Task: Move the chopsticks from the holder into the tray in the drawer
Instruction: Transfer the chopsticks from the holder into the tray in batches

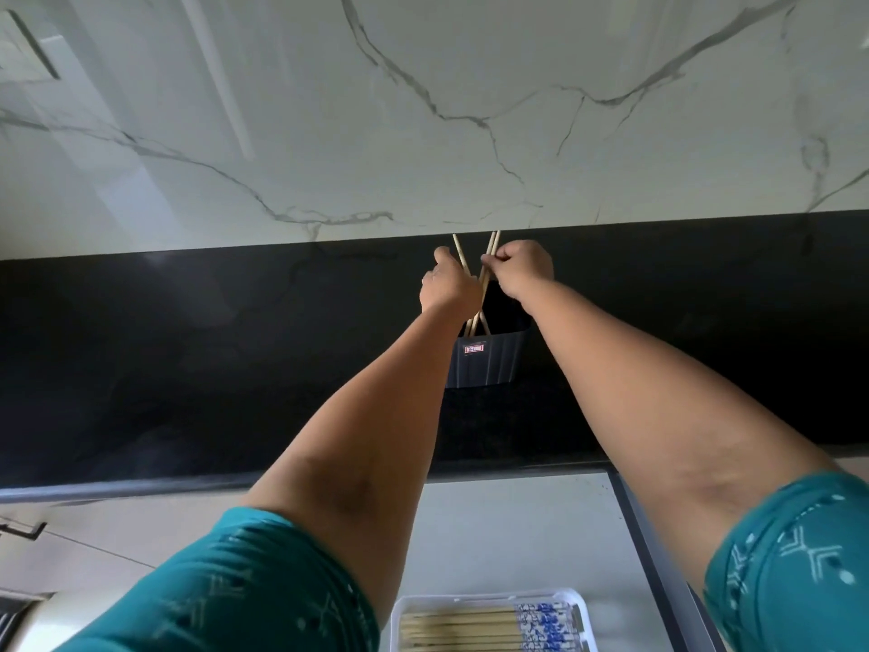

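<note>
Both hands pinched chopsticks point(484, 275) standing in the holder point(486, 360) at the bench's back edge: left hand point(446, 287), right hand point(522, 270). Light, stiff, slippery sticks; best gripped near the tops.

My arms are bare from my hands up past my elbows; I wear short teal sleeves point(244, 590); the sleeves have little pale marks on them, like dots and small crossed lines.
</note>
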Demonstrator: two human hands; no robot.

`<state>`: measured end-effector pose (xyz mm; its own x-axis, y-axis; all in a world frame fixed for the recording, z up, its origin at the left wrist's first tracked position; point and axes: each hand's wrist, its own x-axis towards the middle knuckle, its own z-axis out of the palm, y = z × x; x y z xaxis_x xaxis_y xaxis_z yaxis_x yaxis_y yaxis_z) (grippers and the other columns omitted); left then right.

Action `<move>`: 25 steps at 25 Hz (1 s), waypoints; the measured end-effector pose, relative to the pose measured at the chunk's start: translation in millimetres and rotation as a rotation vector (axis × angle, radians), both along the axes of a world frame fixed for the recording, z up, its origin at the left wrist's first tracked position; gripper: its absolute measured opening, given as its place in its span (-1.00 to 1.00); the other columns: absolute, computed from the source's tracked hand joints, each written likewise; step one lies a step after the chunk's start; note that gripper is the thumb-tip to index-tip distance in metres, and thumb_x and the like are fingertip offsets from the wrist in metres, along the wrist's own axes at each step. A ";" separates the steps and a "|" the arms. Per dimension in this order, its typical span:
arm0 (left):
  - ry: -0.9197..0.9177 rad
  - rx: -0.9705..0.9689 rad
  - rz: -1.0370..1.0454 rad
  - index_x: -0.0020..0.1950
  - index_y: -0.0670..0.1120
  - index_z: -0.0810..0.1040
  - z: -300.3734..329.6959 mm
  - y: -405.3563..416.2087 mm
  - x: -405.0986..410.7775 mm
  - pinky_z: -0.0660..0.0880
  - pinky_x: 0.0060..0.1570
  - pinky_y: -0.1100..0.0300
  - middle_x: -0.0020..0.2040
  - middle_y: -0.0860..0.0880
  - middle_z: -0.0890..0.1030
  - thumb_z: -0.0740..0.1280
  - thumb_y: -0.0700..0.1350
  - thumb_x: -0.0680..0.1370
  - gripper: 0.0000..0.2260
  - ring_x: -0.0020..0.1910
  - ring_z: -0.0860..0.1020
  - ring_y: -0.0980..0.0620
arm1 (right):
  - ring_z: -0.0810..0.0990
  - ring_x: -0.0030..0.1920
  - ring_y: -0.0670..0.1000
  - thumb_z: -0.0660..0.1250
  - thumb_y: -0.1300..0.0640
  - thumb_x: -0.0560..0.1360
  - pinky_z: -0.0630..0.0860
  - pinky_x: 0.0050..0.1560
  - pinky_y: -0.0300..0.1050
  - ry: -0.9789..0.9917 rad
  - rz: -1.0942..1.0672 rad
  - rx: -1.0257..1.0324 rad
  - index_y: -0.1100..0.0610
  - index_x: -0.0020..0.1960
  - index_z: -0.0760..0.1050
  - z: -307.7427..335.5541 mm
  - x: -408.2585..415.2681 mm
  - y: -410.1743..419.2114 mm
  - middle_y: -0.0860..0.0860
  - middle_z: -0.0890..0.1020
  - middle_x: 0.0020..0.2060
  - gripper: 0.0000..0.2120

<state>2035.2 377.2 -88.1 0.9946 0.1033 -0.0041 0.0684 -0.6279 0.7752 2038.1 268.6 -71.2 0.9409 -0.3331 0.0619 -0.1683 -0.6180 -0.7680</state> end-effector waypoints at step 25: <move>-0.387 -1.099 -0.045 0.05 -0.06 0.38 101.8 -2.9 -58.9 0.52 -0.17 0.20 -0.28 0.03 0.48 0.05 -0.18 0.63 -0.87 -0.34 0.50 0.13 | 0.55 -0.33 0.00 0.05 0.13 0.64 0.39 -0.38 -0.18 -0.369 0.403 -0.040 0.21 0.07 0.34 33.0 -84.5 26.4 0.03 0.55 -0.28 -0.83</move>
